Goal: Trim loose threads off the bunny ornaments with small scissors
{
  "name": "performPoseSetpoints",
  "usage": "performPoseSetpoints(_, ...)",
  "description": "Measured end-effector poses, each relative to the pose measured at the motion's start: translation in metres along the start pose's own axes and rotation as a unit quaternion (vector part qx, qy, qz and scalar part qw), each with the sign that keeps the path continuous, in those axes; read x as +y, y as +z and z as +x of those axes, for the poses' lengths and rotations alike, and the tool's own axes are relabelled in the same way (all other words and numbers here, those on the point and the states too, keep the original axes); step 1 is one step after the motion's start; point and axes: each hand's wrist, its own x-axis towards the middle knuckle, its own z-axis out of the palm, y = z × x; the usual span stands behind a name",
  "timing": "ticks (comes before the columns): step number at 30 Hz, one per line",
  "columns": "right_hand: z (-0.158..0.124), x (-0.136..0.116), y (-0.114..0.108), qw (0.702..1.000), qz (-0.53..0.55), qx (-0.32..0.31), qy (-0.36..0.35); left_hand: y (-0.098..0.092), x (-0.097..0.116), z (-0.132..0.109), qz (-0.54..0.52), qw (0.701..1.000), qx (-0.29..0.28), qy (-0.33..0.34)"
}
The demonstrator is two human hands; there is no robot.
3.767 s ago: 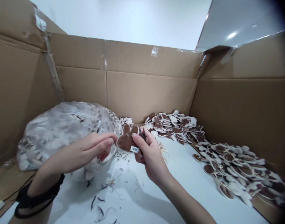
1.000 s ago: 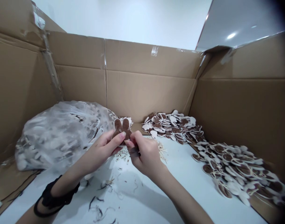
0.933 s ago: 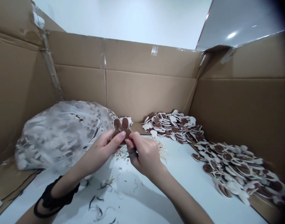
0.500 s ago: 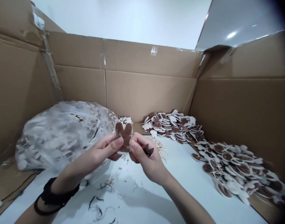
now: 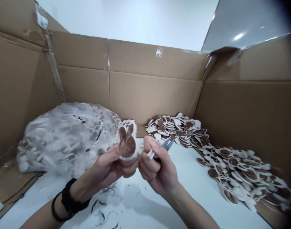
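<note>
My left hand [image 5: 114, 165] is closed on a bunny-shaped plush piece [image 5: 130, 144], brown on its face with a fuzzy white edge, two ears up. The thumb presses its left side. Close on the right, my right hand [image 5: 157, 165] is curled around small thread snips [image 5: 168, 144], whose two pointed blades stick out past the hand toward the upper right. A small white strip [image 5: 150, 154] shows between its thumb and fingers; I cannot tell what it is. The snips' handles are hidden in the palm.
A clear plastic bag [image 5: 64, 136] full of pieces stands at left. Bunny pieces lie in a back pile [image 5: 176, 127] and a right pile [image 5: 245, 175]. Thread scraps [image 5: 101, 216] lie on the white table [image 5: 145, 206]. Cardboard walls [image 5: 155, 92] surround it.
My left hand has turned the bunny piece so that it tilts. My right hand has rotated and shifted slightly right, and the snips' blades now point up and away.
</note>
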Motion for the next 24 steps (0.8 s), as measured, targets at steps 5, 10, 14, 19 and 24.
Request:
performPoseSetpoints(5,0.01,-0.013,-0.011,0.99,-0.065,0.096,-0.076,0.004,0.012,-0.001,0.074,0.993,0.078,0.044)
performPoseSetpoints(10,0.028,-0.011,-0.046,0.907,-0.347,0.2,-0.128,-0.012,0.032,-0.001,0.255,0.942,0.169,0.136)
performPoseSetpoints(14,0.042,0.014,-0.079,0.886,-0.416,0.193,-0.07,-0.024,0.039,0.002,0.313,0.92,0.202,0.122)
performPoseSetpoints(19,0.05,0.037,-0.105,0.891,-0.413,0.186,0.024,-0.028,0.036,0.005,0.352,0.905,0.223,0.083)
performPoseSetpoints(24,0.045,0.022,-0.08,0.91,-0.371,0.175,0.057,-0.028,0.031,0.007,0.408,0.88,0.237,0.052)
